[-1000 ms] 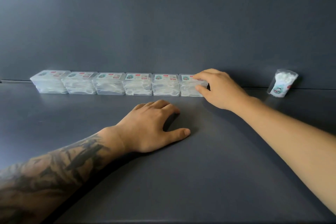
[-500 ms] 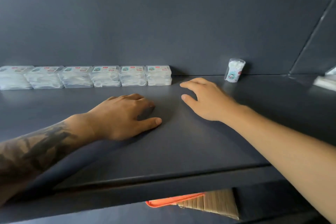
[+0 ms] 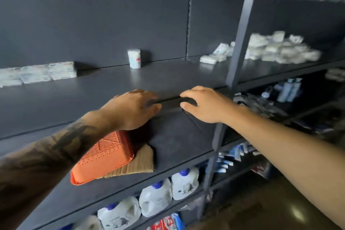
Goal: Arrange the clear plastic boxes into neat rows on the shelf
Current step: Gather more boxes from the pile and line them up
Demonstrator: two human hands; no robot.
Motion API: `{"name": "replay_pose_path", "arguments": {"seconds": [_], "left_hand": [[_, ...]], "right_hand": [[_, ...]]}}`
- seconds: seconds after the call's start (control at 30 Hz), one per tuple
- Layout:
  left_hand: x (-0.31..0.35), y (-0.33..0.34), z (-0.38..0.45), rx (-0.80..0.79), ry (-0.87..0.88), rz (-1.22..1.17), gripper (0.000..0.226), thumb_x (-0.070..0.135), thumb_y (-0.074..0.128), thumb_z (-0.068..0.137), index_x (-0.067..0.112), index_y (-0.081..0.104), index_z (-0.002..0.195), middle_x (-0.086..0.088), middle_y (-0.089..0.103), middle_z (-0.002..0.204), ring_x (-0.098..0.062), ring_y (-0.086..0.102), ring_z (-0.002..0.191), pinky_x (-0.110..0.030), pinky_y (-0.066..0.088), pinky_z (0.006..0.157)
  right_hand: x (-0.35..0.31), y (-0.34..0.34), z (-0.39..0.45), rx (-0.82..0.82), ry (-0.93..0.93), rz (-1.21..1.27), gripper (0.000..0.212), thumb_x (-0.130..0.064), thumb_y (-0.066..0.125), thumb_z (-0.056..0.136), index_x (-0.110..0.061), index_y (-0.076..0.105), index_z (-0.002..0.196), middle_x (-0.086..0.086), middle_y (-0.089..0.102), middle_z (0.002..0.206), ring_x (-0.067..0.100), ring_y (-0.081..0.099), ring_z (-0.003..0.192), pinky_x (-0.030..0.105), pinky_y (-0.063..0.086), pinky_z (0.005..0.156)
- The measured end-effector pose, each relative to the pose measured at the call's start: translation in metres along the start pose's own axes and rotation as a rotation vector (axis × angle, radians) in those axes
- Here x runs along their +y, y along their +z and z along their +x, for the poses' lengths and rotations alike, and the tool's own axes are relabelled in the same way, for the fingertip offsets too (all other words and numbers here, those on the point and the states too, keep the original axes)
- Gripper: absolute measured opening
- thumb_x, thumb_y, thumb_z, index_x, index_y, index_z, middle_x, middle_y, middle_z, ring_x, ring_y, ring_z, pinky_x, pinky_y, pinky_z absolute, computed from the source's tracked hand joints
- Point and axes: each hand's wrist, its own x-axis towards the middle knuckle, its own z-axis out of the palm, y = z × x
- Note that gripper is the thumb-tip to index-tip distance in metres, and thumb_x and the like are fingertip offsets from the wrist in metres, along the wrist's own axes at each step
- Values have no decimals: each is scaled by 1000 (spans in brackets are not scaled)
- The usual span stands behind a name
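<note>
1. My right hand (image 3: 203, 105) has let go of the end box and pulled back to the shelf (image 3: 168, 78) edge, beside my left hand (image 3: 130, 110).
2. Both grips are loose, fingers spread, holding nothing.
3. The row of clear boxes (image 3: 37, 73) sits at the back left; the loose pile of boxes (image 3: 276, 50) lies far right.
4. Next, I judge, a reach right for more.

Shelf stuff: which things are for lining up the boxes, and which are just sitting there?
For the job: row of clear boxes, messy pile of boxes, shelf.

Just lying about: cotton swab tub, orange basket, white jugs.
</note>
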Motion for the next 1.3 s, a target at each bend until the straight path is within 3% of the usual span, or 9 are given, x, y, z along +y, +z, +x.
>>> {"name": "replay_pose_path", "arguments": {"seconds": [0.27, 0.4, 0.57, 0.8, 0.97, 1.1, 1.3], "left_hand": [[172, 51, 42, -45, 181, -61, 55, 62, 42, 100, 38, 45, 149, 8, 47, 155, -22, 47, 139, -45, 36, 116], [244, 65, 72, -65, 283, -63, 48, 59, 45, 101, 42, 47, 146, 6, 53, 147, -24, 53, 132, -45, 41, 111], [308, 86, 124, -44, 385, -92, 42, 56, 48, 101, 39, 54, 139, 6, 56, 145, -26, 55, 129, -44, 45, 107], [375, 100, 236, 57, 399, -116, 39, 46, 53, 102, 34, 58, 139, 1, 58, 144, -29, 57, 128, -41, 44, 109], [397, 105, 325, 63, 363, -174, 38, 58, 45, 94, 37, 61, 121, 0, 66, 124, -31, 62, 115, -45, 51, 100], [405, 112, 380, 29, 348, -106, 41, 57, 44, 96, 32, 59, 124, -5, 65, 127, -34, 61, 116, -47, 49, 101], [429, 120, 439, -9, 336, -73, 47, 61, 37, 91, 27, 57, 119, -8, 63, 120, -35, 61, 111, -49, 52, 96]], "right_hand": [[146, -36, -115, 18, 237, 44, 55, -58, 46, 101, -32, 47, 150, 5, 49, 151, 29, 52, 131, 49, 47, 103], [196, -49, -158, 107, 333, 173, 50, -49, 54, 102, -28, 52, 147, 1, 54, 150, 23, 53, 133, 28, 43, 95], [254, -60, -183, 127, 392, 175, 49, -50, 53, 102, -31, 50, 148, -1, 54, 149, 21, 53, 132, 35, 46, 103], [358, -75, -143, 140, 402, 104, 49, -50, 50, 103, -31, 47, 148, 3, 55, 140, 21, 57, 115, 36, 48, 89], [433, -91, -76, 120, 335, -11, 53, -46, 49, 104, -24, 44, 152, 5, 49, 149, 26, 49, 133, 41, 45, 105], [482, -93, -33, 75, 337, -49, 53, -46, 50, 104, -24, 43, 152, 6, 48, 150, 28, 47, 137, 46, 45, 107], [544, -103, 2, 90, 339, -75, 53, -42, 50, 105, -21, 43, 153, 7, 47, 151, 29, 47, 137, 44, 44, 108]]}}
